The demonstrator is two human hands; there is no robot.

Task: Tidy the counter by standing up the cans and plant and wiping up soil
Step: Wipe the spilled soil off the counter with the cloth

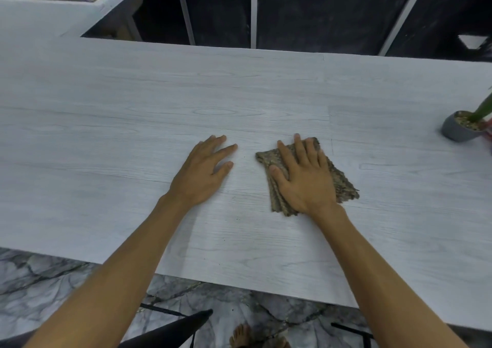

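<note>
Right hand [303,177] presses flat on a cloth [343,185]; left hand [205,169] rests flat and empty on the tabletop [106,134]. Wiping works best with even pressure, sweeping toward the soil specks.

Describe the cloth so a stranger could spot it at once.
Start at the pale wood-grain counter. Near its front middle lie two hands; the cloth is pressed flat under the right hand. It is the only fabric, brown and speckled; the left hand rests on bare counter.

Matt woodgrain counter [133,134], coarse-woven cloth [343,185]
</note>
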